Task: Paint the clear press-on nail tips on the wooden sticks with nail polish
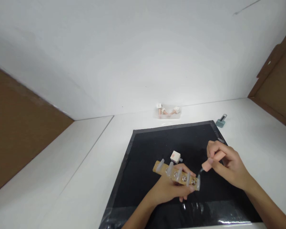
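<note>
My left hand (169, 187) is closed around a tan strip (156, 166) that carries several clear false nails standing up from it. In my right hand (231, 163) is a nail polish brush (207, 165) with a peach-coloured cap, pinched between thumb and fingers. Its dark brush end points down at the false nail (198, 183) at the strip's right end, at or very near its surface. Just beyond the strip a white square nail polish bottle (175, 156) lies on its side on the black mat (145, 149), its neck uncapped and facing right.
Behind the mat, a clear tray (169, 116) holds several white bottles with peach caps. A teal bottle (220, 122) with a clear-and-dark top stands by the mat's far right corner. Brown boards (19, 127) flank the white table (85, 184), and a white wall closes the back.
</note>
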